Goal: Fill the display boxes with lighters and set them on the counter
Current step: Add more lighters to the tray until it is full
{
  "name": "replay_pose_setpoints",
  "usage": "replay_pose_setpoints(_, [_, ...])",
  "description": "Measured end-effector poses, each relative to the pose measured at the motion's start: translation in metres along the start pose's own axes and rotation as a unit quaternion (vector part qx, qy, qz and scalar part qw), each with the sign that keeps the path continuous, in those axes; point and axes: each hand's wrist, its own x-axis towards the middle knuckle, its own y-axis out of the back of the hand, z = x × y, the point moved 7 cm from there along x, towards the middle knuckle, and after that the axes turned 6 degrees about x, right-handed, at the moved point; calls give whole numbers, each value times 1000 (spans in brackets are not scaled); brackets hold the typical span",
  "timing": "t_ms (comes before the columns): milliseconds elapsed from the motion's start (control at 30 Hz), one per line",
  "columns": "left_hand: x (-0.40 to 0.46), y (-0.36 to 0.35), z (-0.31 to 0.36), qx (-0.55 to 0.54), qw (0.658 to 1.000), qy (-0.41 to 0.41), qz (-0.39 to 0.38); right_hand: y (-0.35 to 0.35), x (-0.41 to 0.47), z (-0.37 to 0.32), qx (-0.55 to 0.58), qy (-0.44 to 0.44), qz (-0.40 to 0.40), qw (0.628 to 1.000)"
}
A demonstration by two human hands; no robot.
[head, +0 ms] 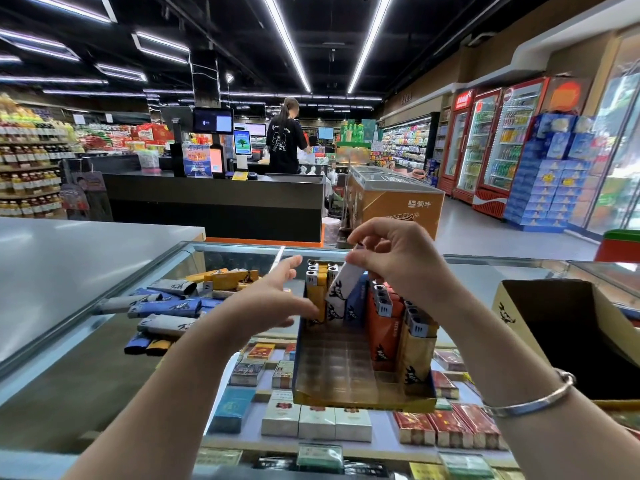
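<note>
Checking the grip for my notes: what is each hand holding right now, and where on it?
The right hand pinches a white lighter by its top end, tilted into the display box. The left hand holds nothing; its fingers steady the yellow lighters.

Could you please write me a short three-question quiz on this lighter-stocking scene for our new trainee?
1. True or false: the right hand holds a white lighter tilted over the display box.
2. Which lighters stand along the box's right side? A) orange and gold lighters B) green ones C) none
3. Where do the loose lighters lie relative to the left hand?

Key: 1 true; 2 A; 3 on the glass counter, to its left.
</note>
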Motion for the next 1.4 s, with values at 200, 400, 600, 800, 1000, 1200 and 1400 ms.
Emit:
replay_pose_setpoints(200, [-1, -12, -2, -11, 998, 12, -55, -12, 2, -5, -81, 27, -72, 994])
replay_pose_setpoints(400, [0, -14, -3, -37, 998, 8, -57, -32, 2, -8, -142, 36, -160, 976])
replay_pose_setpoints(600, [0, -14, -3, -31, 998, 9, -54, -35, 3, -13, -172, 45, -184, 967])
replay_pose_setpoints(800, [-1, -14, -2, -35, 998, 8, -48, -31, 6, -13, -186, 41, -161, 968])
replay_pose_setpoints(1000, [-1, -15, -2, -22, 999, 11, -48, -34, 5, -6, -201, -4, -184, 962])
replay_pose_setpoints(1200, [0, -14, -3, -22, 999, 10, -42, -29, 0, 13, -199, -63, -201, 957])
replay_pose_setpoints(1400, [4, -11, -6, -11, 1000, 2, -20, -5, -3, 21, 4, -105, -84, 991])
